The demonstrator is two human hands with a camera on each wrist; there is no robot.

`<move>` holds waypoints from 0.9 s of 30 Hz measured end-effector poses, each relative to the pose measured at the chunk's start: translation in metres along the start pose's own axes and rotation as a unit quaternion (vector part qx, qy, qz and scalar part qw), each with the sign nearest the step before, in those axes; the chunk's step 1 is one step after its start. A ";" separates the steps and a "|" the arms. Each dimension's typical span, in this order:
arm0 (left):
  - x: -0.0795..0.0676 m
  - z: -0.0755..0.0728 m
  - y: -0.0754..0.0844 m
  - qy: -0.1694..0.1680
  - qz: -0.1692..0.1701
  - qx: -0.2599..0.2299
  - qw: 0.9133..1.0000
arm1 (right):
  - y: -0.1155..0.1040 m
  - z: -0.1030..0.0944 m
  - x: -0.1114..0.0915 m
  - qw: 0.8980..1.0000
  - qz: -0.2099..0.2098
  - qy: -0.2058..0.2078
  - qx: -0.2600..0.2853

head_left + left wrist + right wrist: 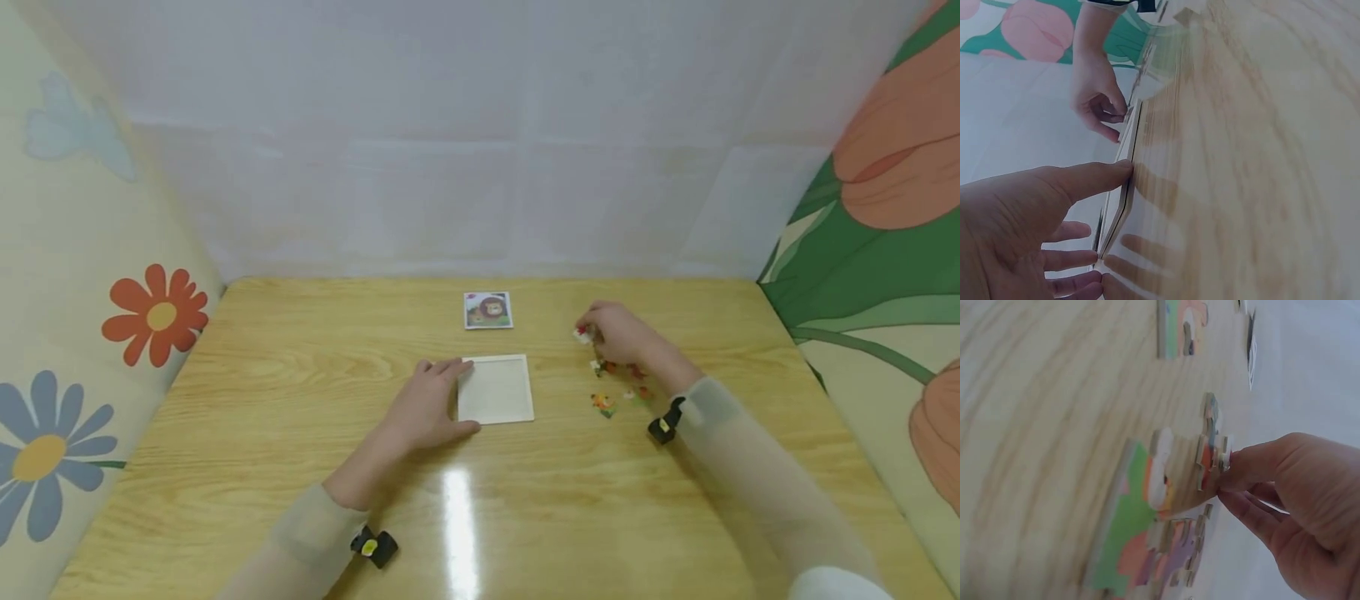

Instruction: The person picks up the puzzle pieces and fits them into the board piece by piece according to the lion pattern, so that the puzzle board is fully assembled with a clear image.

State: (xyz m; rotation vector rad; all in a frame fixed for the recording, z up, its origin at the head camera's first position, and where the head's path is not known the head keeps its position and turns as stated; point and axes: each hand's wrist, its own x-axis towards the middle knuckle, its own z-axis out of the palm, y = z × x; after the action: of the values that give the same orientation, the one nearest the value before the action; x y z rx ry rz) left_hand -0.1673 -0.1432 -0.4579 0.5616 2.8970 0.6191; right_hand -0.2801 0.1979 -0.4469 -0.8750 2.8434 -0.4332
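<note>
A shallow white square puzzle tray (495,390) lies on the wooden table. My left hand (429,407) spans its left side, thumb at the near corner and fingertips at the far one. The left wrist view shows that thumb (1094,178) and those fingers fairly straight against the tray's edge. To the tray's right, my right hand (617,333) pinches a small white-and-red puzzle piece (582,335) between thumb and fingers. Several colourful jigsaw pieces lie below it, among them an orange one (602,402) and a green-edged one (1119,515).
Behind the tray lies a square picture card (488,310) with a lion on it. A white cloth (480,167) hangs along the table's far edge. Flower-printed panels stand at both sides, and glare (459,525) crosses the near tabletop (562,508).
</note>
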 end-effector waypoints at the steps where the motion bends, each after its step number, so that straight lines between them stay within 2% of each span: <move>1: 0.000 -0.001 0.000 0.000 0.003 0.000 1.000 | 0.000 0.000 0.000 1.000 0.001 -0.001 0.003; 13: 0.004 -0.001 -0.003 -0.006 0.001 -0.015 1.000 | 0.006 -0.007 0.003 0.999 0.007 -0.025 0.031; 21: 0.005 -0.001 -0.005 -0.012 -0.003 -0.019 1.000 | 0.008 -0.003 0.005 0.998 -0.023 -0.006 0.055; 27: 0.005 -0.002 -0.006 -0.014 -0.006 -0.015 1.000 | 0.008 -0.002 0.008 0.997 -0.046 -0.007 0.054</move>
State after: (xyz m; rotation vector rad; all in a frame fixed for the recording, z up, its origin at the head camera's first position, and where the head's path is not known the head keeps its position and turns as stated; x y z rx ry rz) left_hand -0.1737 -0.1468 -0.4590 0.5437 2.8567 0.6473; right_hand -0.2916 0.2000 -0.4473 -0.9863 2.7463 -0.5845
